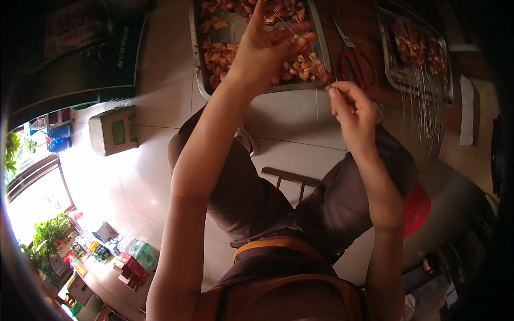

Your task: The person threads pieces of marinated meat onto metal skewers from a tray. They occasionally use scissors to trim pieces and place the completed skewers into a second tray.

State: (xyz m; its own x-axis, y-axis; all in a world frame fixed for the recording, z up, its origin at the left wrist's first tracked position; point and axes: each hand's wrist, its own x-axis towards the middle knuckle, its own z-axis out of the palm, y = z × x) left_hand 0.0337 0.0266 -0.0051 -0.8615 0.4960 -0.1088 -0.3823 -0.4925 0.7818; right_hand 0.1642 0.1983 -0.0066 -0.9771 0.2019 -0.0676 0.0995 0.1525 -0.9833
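My left hand is over a metal tray of cut meat pieces, its fingers spread apart. A thin metal skewer shows between those fingers; whether they grip it I cannot tell. At the tray's near right corner, my right hand pinches a thin metal skewer between thumb and fingers. Beside its fingertips is a piece of meat, seemingly on that skewer. Another thin rod hangs below the tray's near edge.
Red-handled scissors lie right of the tray. Farther right, a second metal tray bears loaded meat skewers, their bare ends sticking out toward me. A green and white stool-like box stands on the tiled floor at left, below a dark green box.
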